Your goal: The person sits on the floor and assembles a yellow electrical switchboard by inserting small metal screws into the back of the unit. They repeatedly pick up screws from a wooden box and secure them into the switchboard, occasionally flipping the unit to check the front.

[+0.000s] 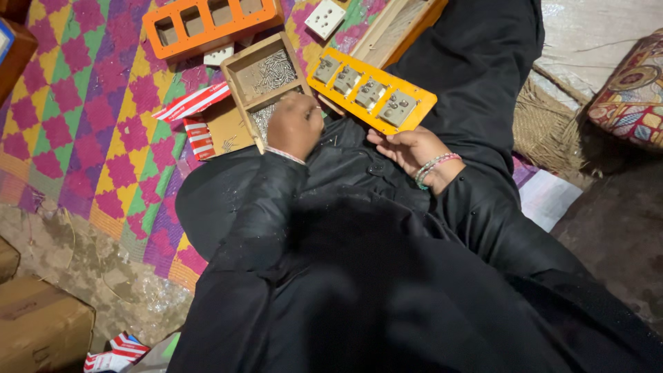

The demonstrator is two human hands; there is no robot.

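Note:
My right hand [413, 147], with beaded bangles at the wrist, grips the near edge of a yellow switch plate [359, 103] that carries several grey switch modules and rests tilted over my lap. My left hand [295, 124] is knuckles-up over the near compartment of a small wooden box [238, 68]. Its fingers curl down into the small metal screws [275, 70] there. The fingertips are hidden, so I cannot see whether they hold any. Black sleeves cover both my arms.
An orange switch frame [207, 24] with empty openings lies on the chequered mat [90, 103], beyond the box. A white socket [324, 17], a wooden board [397, 31] and red-and-white cartons [197, 103] are close by. Cardboard boxes [38, 324] stand at lower left, a patterned cushion [632, 93] at right.

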